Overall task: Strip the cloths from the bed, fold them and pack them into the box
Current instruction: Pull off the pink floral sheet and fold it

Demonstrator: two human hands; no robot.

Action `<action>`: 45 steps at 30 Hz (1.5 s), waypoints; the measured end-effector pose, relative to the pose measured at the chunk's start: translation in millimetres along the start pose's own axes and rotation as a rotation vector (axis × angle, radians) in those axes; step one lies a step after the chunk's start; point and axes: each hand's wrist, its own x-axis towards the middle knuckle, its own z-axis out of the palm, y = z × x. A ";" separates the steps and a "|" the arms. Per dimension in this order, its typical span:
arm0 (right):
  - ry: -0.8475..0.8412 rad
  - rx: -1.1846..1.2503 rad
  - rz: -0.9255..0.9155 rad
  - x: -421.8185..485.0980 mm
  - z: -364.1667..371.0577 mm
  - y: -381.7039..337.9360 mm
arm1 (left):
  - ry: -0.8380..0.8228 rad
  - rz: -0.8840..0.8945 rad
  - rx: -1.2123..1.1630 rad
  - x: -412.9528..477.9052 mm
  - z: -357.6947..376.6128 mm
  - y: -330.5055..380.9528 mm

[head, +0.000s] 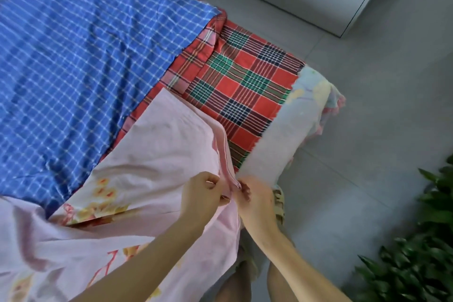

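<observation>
Two pinches meet side by side: left hand and right hand hold the sheet by its hem, bulk lying leftward.

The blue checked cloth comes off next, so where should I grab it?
Pinch the blue checked cloth at its exposed corner, coming from the floor side: that corner lies loose on top of the red plaid cloth, with both edges free.
</observation>
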 end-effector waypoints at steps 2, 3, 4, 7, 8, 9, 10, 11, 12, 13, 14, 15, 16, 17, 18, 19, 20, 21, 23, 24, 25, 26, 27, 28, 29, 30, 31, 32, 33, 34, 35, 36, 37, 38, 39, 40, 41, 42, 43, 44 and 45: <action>-0.035 -0.052 -0.045 -3.5 7.6 -22.0 | 0.041 -0.006 -0.040 -10.3 -21.4 0.4; -0.068 -0.077 -0.073 -6.8 9.6 -36.8 | 0.048 -0.013 -0.066 -15.5 -32.9 -0.8; -0.106 -0.088 -0.097 -9.1 10.2 -49.3 | 0.052 -0.030 -0.084 -19.5 -41.8 -1.1; -0.163 -0.136 -0.229 -20.7 15.0 -85.4 | 0.078 -0.142 -0.287 -26.9 -69.0 -10.7; -0.144 -0.144 -0.288 -25.5 18.3 -94.0 | 0.091 -0.182 -0.368 -29.6 -76.6 -13.6; -0.140 -0.151 -0.336 -31.1 21.1 -103.9 | 0.114 -0.209 -0.452 -33.3 -84.0 -16.7; -0.148 -0.172 -0.373 -37.0 24.5 -112.1 | 0.128 -0.229 -0.513 -37.6 -91.1 -20.2; -0.162 -0.198 -0.422 -44.9 29.3 -122.4 | 0.145 -0.235 -0.559 -42.7 -99.9 -25.5; -0.177 -0.212 -0.470 -50.1 32.6 -125.1 | 0.144 -0.243 -0.570 -45.7 -104.2 -28.7; -0.216 -0.209 -0.503 -55.4 35.7 -130.9 | 0.152 -0.248 -0.580 -49.5 -112.5 -32.3; -0.259 -0.206 -0.497 -60.9 36.9 -137.1 | 0.148 -0.252 -0.589 -52.8 -121.2 -36.7; -0.302 -0.193 -0.463 -65.6 37.8 -146.4 | 0.141 -0.244 -0.588 -56.4 -132.3 -42.3; -0.307 -0.172 -0.422 -67.4 36.1 -154.7 | 0.134 -0.216 -0.548 -61.1 -142.1 -44.9; -0.267 -0.183 -0.415 -66.8 34.5 -162.9 | 0.137 -0.163 -0.460 -65.2 -151.7 -48.0; -0.222 -0.235 -0.477 -64.2 34.7 -173.8 | 0.142 -0.083 -0.330 -70.2 -162.7 -50.8; -0.208 -0.318 -0.572 -59.8 34.9 -185.6 | 0.144 0.027 -0.176 -75.4 -172.0 -51.3; -0.229 -0.402 -0.697 -54.7 38.3 -196.4 | 0.146 0.142 -0.021 -83.6 -182.3 -50.8; -0.270 -0.480 -0.826 -51.5 43.3 -212.4 | 0.152 0.245 0.109 -96.6 -196.1 -48.9; -0.362 -0.588 -0.980 -44.1 52.8 -235.7 | 0.140 0.389 0.264 -119.3 -219.2 -45.2; -0.425 -0.633 -1.003 -41.4 56.2 -245.9 | 0.152 0.433 0.313 -131.5 -232.4 -42.9; -0.477 -0.673 -1.001 -40.3 57.4 -256.9 | 0.181 0.469 0.351 -143.8 -247.2 -40.3; -0.479 -0.691 -1.023 -40.7 57.0 -268.7 | 0.228 0.507 0.384 -157.5 -264.4 -37.4; -0.466 -0.695 -1.026 -41.2 55.2 -279.8 | 0.285 0.541 0.403 -169.6 -281.7 -33.5; -0.455 -0.684 -1.016 -42.4 53.8 -289.8 | 0.355 0.572 0.407 -182.2 -299.5 -29.6; -0.445 -0.677 -0.985 -48.1 51.3 -305.5 | 0.436 0.594 0.404 -198.9 -319.8 -25.1; -0.444 -0.672 -0.936 -50.7 50.0 -317.3 | 0.518 0.620 0.401 -214.2 -338.3 -20.3; -0.445 -0.676 -0.882 -54.1 47.4 -329.0 | 0.604 0.657 0.401 -228.4 -355.5 -13.6; -0.428 -0.680 -0.833 -57.8 44.0 -340.3 | 0.702 0.706 0.410 -242.5 -372.2 -7.2; -0.393 -0.670 -0.807 -60.4 41.0 -350.1 | 0.794 0.751 0.425 -257.6 -388.4 0.0; -0.360 -0.645 -0.785 -61.3 37.6 -357.3 | 0.881 0.789 0.444 -269.5 -403.7 6.6; -0.320 -0.612 -0.765 -64.2 34.8 -366.8 | 0.973 0.818 0.468 -283.4 -419.3 13.4; -0.274 -0.589 -0.752 -67.4 32.2 -376.9 | 1.062 0.835 0.493 -296.3 -435.3 20.5; -0.221 -0.584 -0.738 -67.6 30.2 -383.6 | 1.133 0.831 0.507 -305.1 -451.1 28.9; -0.176 -0.580 -0.727 -66.8 27.2 -390.9 | 1.202 0.820 0.518 -314.1 -467.3 36.8; -0.142 -0.566 -0.720 -65.0 23.0 -398.2 | 1.261 0.800 0.527 -323.9 -484.3 44.0; -0.112 -0.549 -0.710 -63.5 17.1 -406.3 | 1.323 0.781 0.532 -334.2 -500.7 50.4; -0.084 -0.533 -0.694 -60.6 10.3 -414.3 | 1.380 0.758 0.529 -343.4 -516.2 55.9; -0.055 -0.524 -0.691 -57.3 2.0 -428.4 | 1.443 0.735 0.522 -357.5 -531.0 61.2; -0.031 -0.528 -0.696 -50.8 -5.3 -443.0 | 1.499 0.712 0.507 -370.7 -543.7 66.6; -0.014 -0.545 -0.704 -42.4 -12.5 -459.4 | 1.552 0.680 0.482 -382.4 -555.8 71.6; 0.003 -0.560 -0.730 -35.3 -20.3 -478.4 | 1.607 0.637 0.458 -394.0 -566.5 76.1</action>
